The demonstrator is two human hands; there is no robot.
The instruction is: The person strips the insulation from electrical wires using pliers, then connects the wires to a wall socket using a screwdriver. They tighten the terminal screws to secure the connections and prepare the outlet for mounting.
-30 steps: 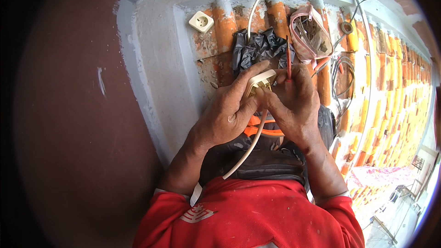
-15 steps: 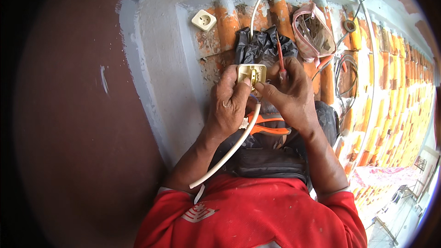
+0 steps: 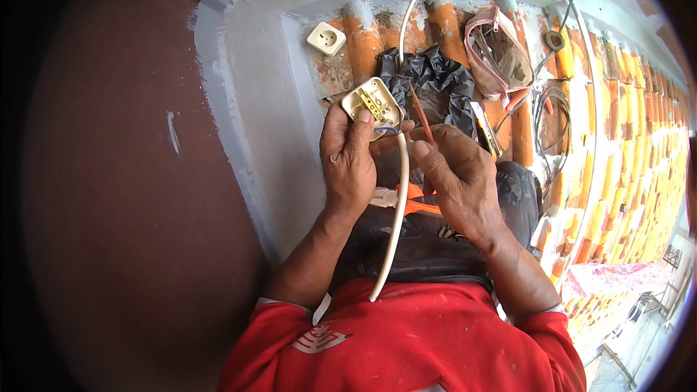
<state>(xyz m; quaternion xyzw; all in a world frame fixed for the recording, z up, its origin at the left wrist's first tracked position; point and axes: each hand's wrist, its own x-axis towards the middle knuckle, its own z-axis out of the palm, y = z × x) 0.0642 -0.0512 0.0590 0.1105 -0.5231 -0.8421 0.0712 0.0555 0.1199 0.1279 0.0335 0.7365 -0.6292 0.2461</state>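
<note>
My left hand pinches a cream square socket base, its thumb on the inside by a row of brass terminals. The base is tilted, its open side facing up. A blue wire runs from its lower edge into a white cable, which hangs down to my shirt. In my right hand is a slim red screwdriver, pointing up and away, its tip apart from the base. The right fingertips are beside the cable's top end; whether they touch it I cannot tell. Pliers with orange handles lie on my lap, partly hidden.
A cream socket cover lies on the roof tiles at the far left. Beyond my hands is a black plastic bag. Right of it are a pink zip pouch, a yellow-and-black slim tool and coiled dark wire.
The socket base has moved left and tilted in my left hand. My right thumb has come off it, and the screwdriver has swung left. The cable's free end has shifted right.
</note>
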